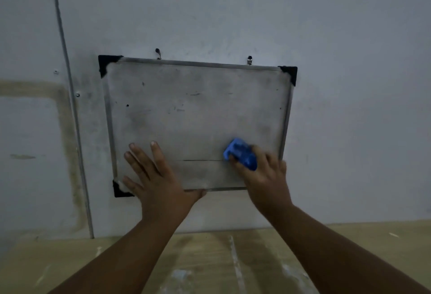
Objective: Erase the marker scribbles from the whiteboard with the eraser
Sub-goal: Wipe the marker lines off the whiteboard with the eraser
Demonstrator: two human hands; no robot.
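Observation:
A small whiteboard point(196, 116) with a metal frame and black corner caps hangs on the wall from two hooks. Its surface is smudged grey, with a few short dark marks and a thin horizontal marker line point(200, 160) low down. My right hand point(263, 172) presses a blue eraser point(241, 154) flat on the board at the lower right, at the right end of that line. My left hand point(154, 175) lies flat with spread fingers on the board's lower left part, its thumb along the bottom frame.
A thin grey conduit point(70, 98) runs down the wall left of the board. Yellowish stains point(67, 144) mark the wall at the left. Below the wall lies a tan surface point(210, 258) with white paint streaks.

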